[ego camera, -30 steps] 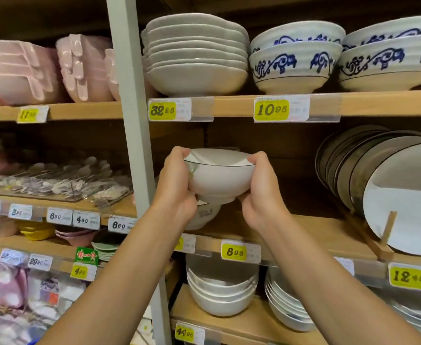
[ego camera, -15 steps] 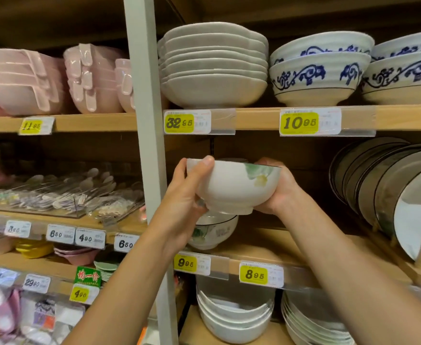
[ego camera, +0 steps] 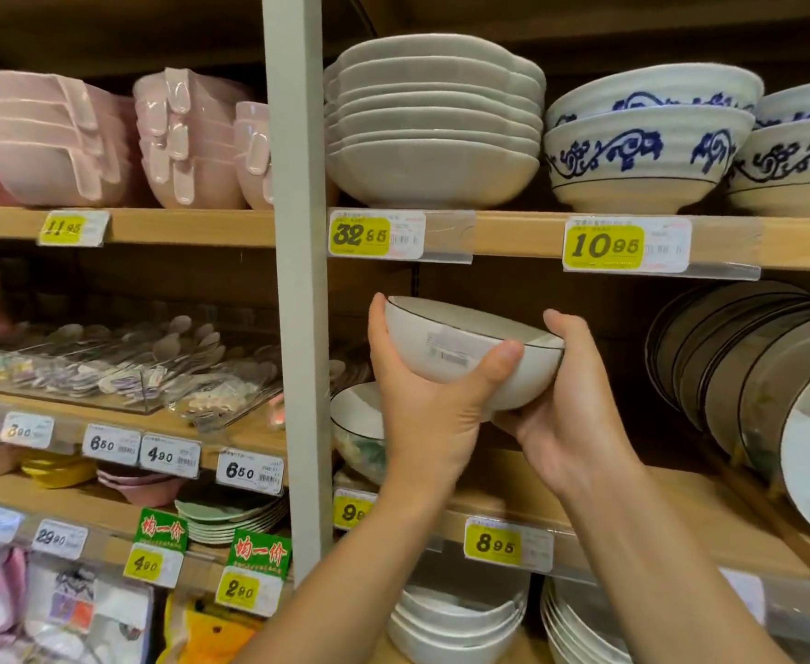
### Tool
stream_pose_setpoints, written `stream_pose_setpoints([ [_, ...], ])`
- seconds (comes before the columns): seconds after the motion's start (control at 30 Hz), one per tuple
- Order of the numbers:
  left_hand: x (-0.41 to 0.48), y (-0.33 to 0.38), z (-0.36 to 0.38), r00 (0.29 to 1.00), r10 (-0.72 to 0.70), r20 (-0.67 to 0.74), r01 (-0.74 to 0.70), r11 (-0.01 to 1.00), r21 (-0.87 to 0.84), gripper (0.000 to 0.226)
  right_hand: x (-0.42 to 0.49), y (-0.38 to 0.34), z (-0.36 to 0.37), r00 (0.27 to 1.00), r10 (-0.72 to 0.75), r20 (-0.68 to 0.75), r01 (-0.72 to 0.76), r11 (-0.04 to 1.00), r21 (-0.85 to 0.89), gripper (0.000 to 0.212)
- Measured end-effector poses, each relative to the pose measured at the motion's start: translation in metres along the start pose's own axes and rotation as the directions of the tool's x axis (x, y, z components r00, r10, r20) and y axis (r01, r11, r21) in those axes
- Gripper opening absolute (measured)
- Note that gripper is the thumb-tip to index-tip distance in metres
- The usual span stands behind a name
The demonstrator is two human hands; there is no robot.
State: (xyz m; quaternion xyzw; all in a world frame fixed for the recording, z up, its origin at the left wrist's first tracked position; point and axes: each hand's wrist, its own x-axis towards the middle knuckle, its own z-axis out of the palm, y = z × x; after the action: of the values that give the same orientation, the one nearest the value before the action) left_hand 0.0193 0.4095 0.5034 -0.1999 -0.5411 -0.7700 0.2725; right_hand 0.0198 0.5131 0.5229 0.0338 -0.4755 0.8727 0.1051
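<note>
we grip the tilted bowl [ego camera: 446, 335] in left hand [ego camera: 429, 419] and right hand [ego camera: 567, 424], seemingly inspecting; next, shelve it level.

The bowl [ego camera: 530, 373] now shows a barcode sticker [ego camera: 448, 353] on its near side instead of the green print. The left hand [ego camera: 422, 424] now has its thumb across that side, and the right hand [ego camera: 571, 424] sits lower, beneath the bowl.

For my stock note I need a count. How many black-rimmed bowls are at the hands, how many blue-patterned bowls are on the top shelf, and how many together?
Black-rimmed: 2, the held bowl and the shelf bowl
Blue-patterned bowls: 4, in two piles of 2
Total: 6
</note>
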Motion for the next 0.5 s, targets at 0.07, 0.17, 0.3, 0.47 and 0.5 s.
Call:
stream_pose_setpoints([
  [0.07,-0.008,-0.006,0.009,0.996,0.081,-0.041,-0.074,0.987,0.142,0.122,-0.004,0.005,0.001,0.997,0.033,0.065,-0.036,0.998,0.047,0.04],
  [0.17,-0.023,-0.009,0.013,0.984,0.177,-0.036,-0.162,0.952,0.259,0.11,0.002,0.002,-0.001,0.992,0.111,0.06,-0.119,0.979,0.167,0.046],
  [0.3,-0.022,-0.005,-0.007,0.987,0.154,0.034,-0.158,0.968,0.193,0.08,0.023,-0.019,-0.01,0.962,0.268,0.041,-0.271,0.952,0.144,0.052],
  [0.47,0.017,0.011,-0.037,0.891,-0.241,0.385,0.234,0.97,0.066,0.096,0.036,-0.024,-0.007,0.921,0.384,0.073,-0.382,0.923,-0.031,0.053],
  [0.5,0.018,0.008,-0.039,0.88,-0.257,0.399,0.261,0.964,0.046,0.101,0.036,-0.023,-0.005,0.91,0.405,0.086,-0.4,0.914,-0.065,0.052],
])
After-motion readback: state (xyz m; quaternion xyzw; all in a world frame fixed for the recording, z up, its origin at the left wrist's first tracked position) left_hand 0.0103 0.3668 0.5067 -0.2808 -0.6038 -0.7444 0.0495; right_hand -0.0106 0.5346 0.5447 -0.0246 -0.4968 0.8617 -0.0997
